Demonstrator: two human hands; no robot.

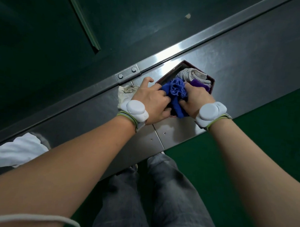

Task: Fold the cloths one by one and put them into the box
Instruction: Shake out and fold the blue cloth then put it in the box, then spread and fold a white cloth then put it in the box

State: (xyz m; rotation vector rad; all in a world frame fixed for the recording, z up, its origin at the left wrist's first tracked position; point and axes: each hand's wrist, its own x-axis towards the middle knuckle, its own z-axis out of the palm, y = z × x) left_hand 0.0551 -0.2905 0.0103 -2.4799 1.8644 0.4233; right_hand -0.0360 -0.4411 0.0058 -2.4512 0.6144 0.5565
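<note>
Your left hand (151, 100) and right hand (195, 100) clench fringed blue cloth (175, 95), pressing it into dark red box (167, 75), already holding grey and purple cloths. White cloth (18, 151) near left, stained one (125, 94) remain.

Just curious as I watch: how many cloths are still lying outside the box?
2. A stained beige cloth lies by the left hand, partly under its wrist; a white cloth lies at the table's left end. The arms may hide more.

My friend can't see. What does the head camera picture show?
Two hands, left hand and right hand, press a blue cloth into a dark box on a metal table. A white cloth waits nearby.
</note>
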